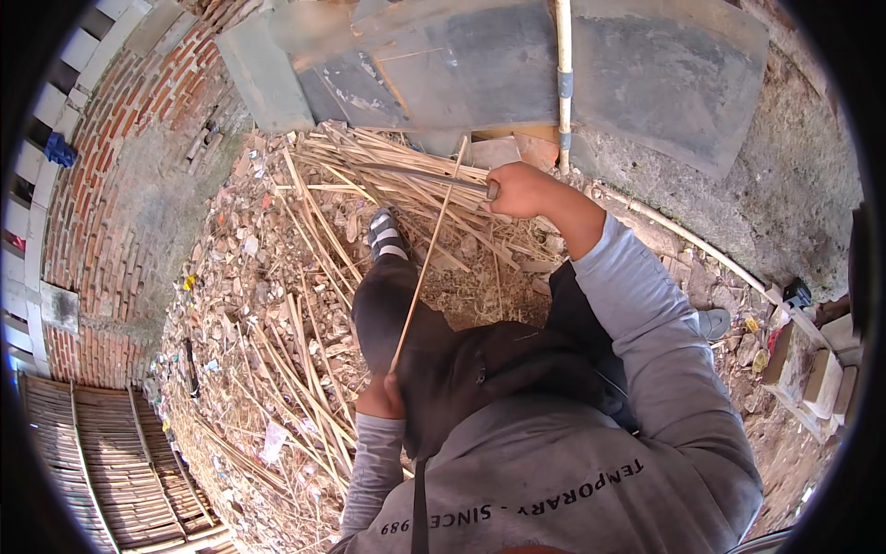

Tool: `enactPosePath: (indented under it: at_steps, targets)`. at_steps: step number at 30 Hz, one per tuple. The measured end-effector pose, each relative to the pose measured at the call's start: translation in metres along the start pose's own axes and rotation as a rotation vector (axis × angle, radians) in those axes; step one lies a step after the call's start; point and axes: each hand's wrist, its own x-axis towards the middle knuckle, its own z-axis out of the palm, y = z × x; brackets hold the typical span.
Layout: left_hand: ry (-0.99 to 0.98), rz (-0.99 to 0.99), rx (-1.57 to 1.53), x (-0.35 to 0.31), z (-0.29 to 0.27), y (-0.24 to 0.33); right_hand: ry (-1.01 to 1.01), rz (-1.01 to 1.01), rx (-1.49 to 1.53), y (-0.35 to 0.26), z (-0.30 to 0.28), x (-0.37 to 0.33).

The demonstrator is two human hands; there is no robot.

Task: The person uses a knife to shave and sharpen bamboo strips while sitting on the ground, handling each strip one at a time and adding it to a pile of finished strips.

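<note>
Two hands work one thin bamboo strip (420, 277): the left hand (380, 399) is clenched around its lower end by the knee, and the strip's long axis runs up and slightly right toward the right hand (519, 189). That hand's grip is closed on a dark blade (420, 174) (pointing left), crossing the strip near its top, above the strip pile (369, 166).

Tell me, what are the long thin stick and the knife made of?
The stick looks like split bamboo: pale yellow, thin, straight and dry, like the strips piled on the ground. The knife in the right hand seems to be dull grey metal, though its blade is hard to see.
</note>
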Motion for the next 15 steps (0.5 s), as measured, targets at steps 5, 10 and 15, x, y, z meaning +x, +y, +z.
enactPosePath:
  at_steps: [5,10,15]
  targets:
    - [-0.031,-0.008,0.011,0.001,-0.002,0.001,-0.285,-0.180,-0.065,-0.033,0.008,-0.022]
    - [-0.014,0.008,0.007,-0.001,-0.001,-0.001,-0.313,-0.233,-0.057,-0.038,0.012,-0.018]
    - [0.025,0.044,-0.016,-0.002,0.000,-0.004,-0.156,0.021,0.155,-0.013,0.012,0.004]
